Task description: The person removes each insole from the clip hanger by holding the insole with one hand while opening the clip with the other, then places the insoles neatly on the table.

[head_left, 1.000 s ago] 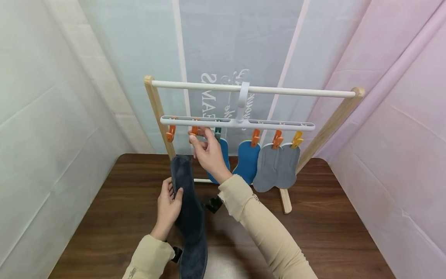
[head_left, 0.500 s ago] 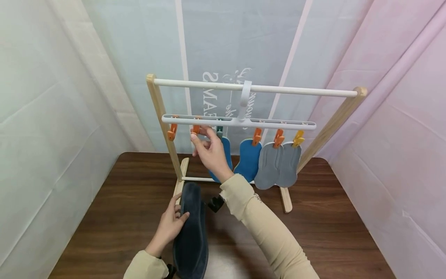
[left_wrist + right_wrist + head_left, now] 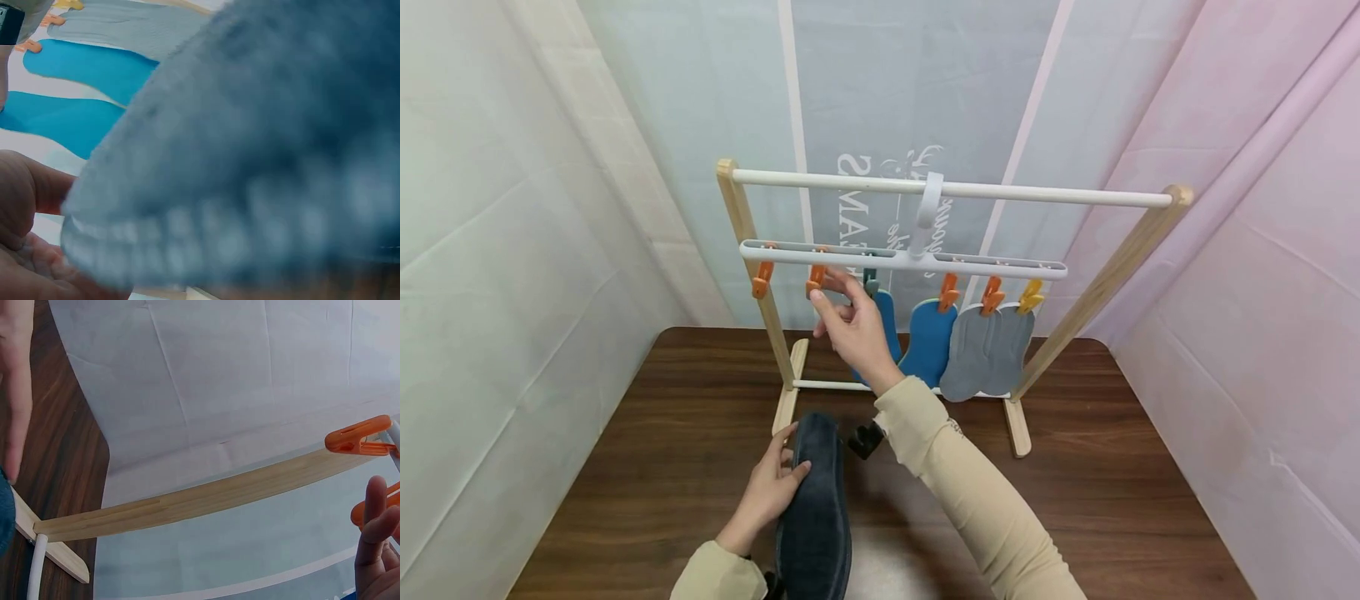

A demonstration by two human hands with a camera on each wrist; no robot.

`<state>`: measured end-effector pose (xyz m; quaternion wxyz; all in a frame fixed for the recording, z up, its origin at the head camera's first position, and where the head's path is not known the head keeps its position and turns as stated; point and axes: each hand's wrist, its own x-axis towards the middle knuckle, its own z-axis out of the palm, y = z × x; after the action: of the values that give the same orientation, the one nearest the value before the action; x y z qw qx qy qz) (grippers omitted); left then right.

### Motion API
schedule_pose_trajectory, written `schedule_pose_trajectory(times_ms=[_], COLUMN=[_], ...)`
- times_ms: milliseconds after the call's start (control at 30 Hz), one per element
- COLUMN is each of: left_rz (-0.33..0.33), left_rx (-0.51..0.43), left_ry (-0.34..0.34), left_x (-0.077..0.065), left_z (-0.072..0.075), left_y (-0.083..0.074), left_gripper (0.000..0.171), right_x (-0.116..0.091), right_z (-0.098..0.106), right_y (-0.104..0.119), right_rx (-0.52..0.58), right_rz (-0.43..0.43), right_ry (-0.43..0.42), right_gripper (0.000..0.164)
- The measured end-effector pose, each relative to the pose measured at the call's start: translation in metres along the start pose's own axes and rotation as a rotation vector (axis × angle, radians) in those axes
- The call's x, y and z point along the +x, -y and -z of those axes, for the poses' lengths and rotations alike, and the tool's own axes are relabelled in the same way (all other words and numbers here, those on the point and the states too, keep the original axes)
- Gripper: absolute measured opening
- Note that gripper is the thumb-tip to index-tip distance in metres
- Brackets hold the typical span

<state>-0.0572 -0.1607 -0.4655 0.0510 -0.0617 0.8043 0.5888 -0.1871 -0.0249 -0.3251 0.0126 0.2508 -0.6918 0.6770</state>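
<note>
A dark blue, fuzzy insole point(image 3: 816, 508) is gripped along its left side by my left hand point(image 3: 771, 486), low over the table; its lower end runs out of the head view. Blurred, the insole point(image 3: 206, 162) fills much of the left wrist view. My right hand point(image 3: 857, 329) is raised at the second orange clip point(image 3: 816, 275), thumb tip just by the clip's lower end. In the right wrist view, a finger of that hand point(image 3: 378, 550) crosses in front of the clip, partly hiding it. Another orange clip point(image 3: 763, 280) hangs further left.
A white hanger point(image 3: 850, 258) hooks over the top bar point(image 3: 1045, 193) of a wooden rack point(image 3: 1097, 292). Its right clips hold a blue insole point(image 3: 927, 337) and grey insoles point(image 3: 967, 354). Another blue insole point(image 3: 887, 321) hangs beneath a green clip point(image 3: 870, 279).
My left hand and the dark insole have come down, away from the clips. The hanger has shifted slightly left, and the second orange clip has slipped off my right thumb, which stays nearly in place.
</note>
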Motion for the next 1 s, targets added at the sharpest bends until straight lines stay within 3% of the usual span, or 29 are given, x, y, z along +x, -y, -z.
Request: schedule_pose_trajectory(times_ms=[233, 367, 767, 1000], left_rz=[0.039, 0.047, 0.054, -0.019], left_rx=[0.029, 0.034, 0.062, 0.178], left_ry=[0.066, 0.070, -0.017, -0.111], left_x=[0.001, 0.003, 0.007, 0.010], left_z=[-0.010, -0.015, -0.023, -0.030], left_y=[0.019, 0.031, 0.053, 0.057], left_gripper=[0.061, 0.060, 0.052, 0.036], right_x=[0.000, 0.000, -0.007, -0.022], right_z=[0.001, 0.002, 0.007, 0.007], right_y=[0.000, 0.000, -0.002, 0.021], right_rx=[0.002, 0.004, -0.083, -0.120], right_rz=[0.000, -0.001, -0.015, -0.024], right_ry=[-0.024, -0.023, 0.040, 0.087], right_gripper=[0.047, 0.046, 0.050, 0.053])
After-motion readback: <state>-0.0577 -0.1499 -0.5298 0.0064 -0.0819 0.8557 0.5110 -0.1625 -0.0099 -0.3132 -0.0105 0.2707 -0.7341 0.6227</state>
